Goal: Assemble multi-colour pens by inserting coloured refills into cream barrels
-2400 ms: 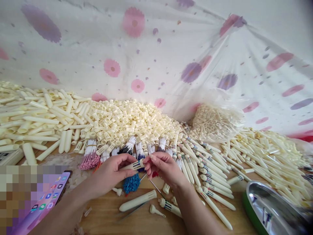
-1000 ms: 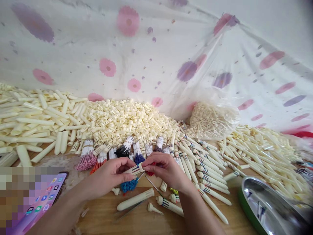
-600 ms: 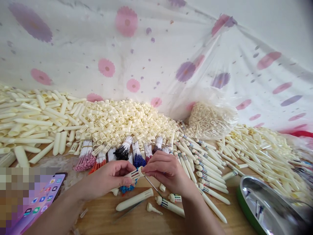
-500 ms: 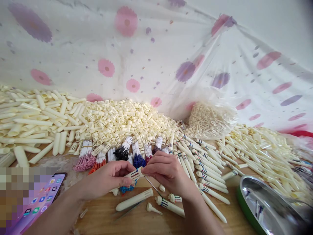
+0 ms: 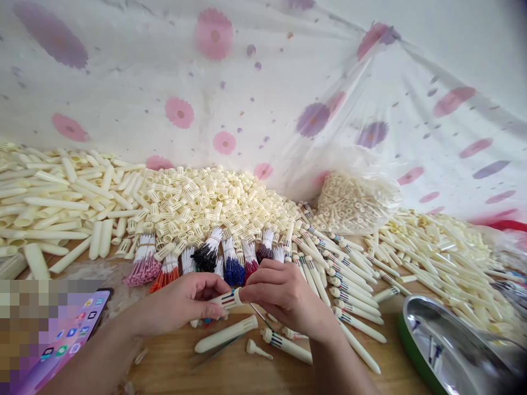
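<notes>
My left hand (image 5: 201, 299) is closed around a cream slotted pen barrel top (image 5: 229, 299) with coloured strips in its slots. The fingers of my right hand (image 5: 284, 293) are pinched together at the open end of that part. A thin pen refill (image 5: 259, 315) with a dark green tip slants down from under my right fingers; how they grip it is partly hidden. Below lie a plain cream pen barrel (image 5: 226, 333), a small cream plug with a stem (image 5: 258, 349) and a pen with coloured slots (image 5: 287, 346).
Bundles of refills, pink (image 5: 143, 263), black (image 5: 208, 249) and blue (image 5: 234, 269), stand behind my hands before a heap of slotted parts (image 5: 214, 197). Finished-looking pens (image 5: 358, 312) lie to the right. A green-sided metal tray (image 5: 411, 334) is at front right, a phone (image 5: 78, 329) at left.
The barrel top has turned to a more level tilt and sits slightly lower. Both hands have shifted down a little, with the right fingers still at its end.
</notes>
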Action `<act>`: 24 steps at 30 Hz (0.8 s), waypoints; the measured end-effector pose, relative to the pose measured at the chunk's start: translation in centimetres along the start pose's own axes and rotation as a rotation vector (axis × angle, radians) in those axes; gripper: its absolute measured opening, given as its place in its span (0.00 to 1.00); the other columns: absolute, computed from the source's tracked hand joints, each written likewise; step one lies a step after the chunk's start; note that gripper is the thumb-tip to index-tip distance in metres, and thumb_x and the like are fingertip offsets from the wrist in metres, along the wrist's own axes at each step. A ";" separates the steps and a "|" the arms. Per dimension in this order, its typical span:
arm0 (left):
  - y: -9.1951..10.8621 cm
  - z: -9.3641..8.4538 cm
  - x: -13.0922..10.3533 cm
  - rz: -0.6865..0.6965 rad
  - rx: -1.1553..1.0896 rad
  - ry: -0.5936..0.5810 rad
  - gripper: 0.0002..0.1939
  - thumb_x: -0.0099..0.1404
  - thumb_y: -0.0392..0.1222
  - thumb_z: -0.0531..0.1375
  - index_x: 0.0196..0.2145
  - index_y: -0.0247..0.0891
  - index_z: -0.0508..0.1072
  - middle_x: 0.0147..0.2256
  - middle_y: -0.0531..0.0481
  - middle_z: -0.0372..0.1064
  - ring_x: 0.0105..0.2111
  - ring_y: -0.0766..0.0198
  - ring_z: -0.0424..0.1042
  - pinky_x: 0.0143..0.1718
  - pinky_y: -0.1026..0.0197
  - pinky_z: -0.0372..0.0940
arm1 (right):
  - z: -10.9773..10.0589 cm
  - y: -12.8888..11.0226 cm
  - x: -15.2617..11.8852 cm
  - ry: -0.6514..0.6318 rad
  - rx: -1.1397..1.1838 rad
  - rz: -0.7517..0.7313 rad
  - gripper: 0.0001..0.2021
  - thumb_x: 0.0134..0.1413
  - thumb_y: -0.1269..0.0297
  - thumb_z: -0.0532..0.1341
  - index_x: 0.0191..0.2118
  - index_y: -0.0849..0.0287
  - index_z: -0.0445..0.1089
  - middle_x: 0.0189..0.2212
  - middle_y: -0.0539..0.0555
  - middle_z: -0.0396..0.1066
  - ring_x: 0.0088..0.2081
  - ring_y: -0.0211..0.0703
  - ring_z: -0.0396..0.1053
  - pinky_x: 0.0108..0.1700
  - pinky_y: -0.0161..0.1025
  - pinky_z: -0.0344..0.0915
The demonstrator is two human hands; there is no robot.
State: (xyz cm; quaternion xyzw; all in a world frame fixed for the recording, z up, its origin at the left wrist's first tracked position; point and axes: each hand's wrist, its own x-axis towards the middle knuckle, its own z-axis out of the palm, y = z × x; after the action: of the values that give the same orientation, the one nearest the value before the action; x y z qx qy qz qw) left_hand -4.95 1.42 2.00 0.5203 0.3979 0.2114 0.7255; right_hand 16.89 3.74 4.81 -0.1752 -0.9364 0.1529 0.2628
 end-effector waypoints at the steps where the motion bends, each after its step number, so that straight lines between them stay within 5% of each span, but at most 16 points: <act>1: 0.0 0.0 0.0 -0.001 -0.005 -0.002 0.10 0.55 0.39 0.63 0.36 0.38 0.72 0.30 0.55 0.71 0.31 0.66 0.68 0.34 0.64 0.61 | 0.1 0.0 0.0 -0.012 -0.017 -0.004 0.10 0.60 0.72 0.53 0.37 0.59 0.71 0.29 0.53 0.72 0.31 0.37 0.66 0.32 0.35 0.61; 6: -0.4 -0.4 0.2 -0.008 -0.041 -0.033 0.10 0.54 0.38 0.64 0.36 0.37 0.72 0.30 0.55 0.72 0.31 0.67 0.68 0.34 0.65 0.61 | 0.3 0.0 -0.2 -0.027 -0.057 -0.037 0.10 0.60 0.73 0.53 0.39 0.59 0.71 0.30 0.54 0.73 0.31 0.38 0.65 0.32 0.36 0.61; 12: -0.8 -0.7 0.0 0.005 -0.123 -0.118 0.11 0.54 0.41 0.65 0.36 0.37 0.73 0.30 0.53 0.74 0.30 0.67 0.69 0.36 0.62 0.62 | 0.1 0.6 -0.3 0.114 0.123 -0.062 0.11 0.61 0.71 0.52 0.38 0.60 0.72 0.30 0.54 0.73 0.30 0.37 0.66 0.32 0.35 0.62; 24: 0.1 -0.4 -0.3 -0.010 -0.137 -0.127 0.11 0.53 0.41 0.66 0.35 0.38 0.75 0.31 0.52 0.74 0.31 0.65 0.71 0.37 0.62 0.63 | 0.3 -0.1 -0.5 0.180 0.207 0.034 0.07 0.57 0.69 0.59 0.39 0.57 0.74 0.32 0.53 0.68 0.32 0.36 0.67 0.32 0.33 0.63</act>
State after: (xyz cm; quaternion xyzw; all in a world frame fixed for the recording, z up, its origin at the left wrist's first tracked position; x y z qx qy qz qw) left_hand -5.43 1.44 2.14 0.4799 0.3381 0.2011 0.7842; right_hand 17.10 3.38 4.44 -0.1758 -0.8853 0.2367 0.3596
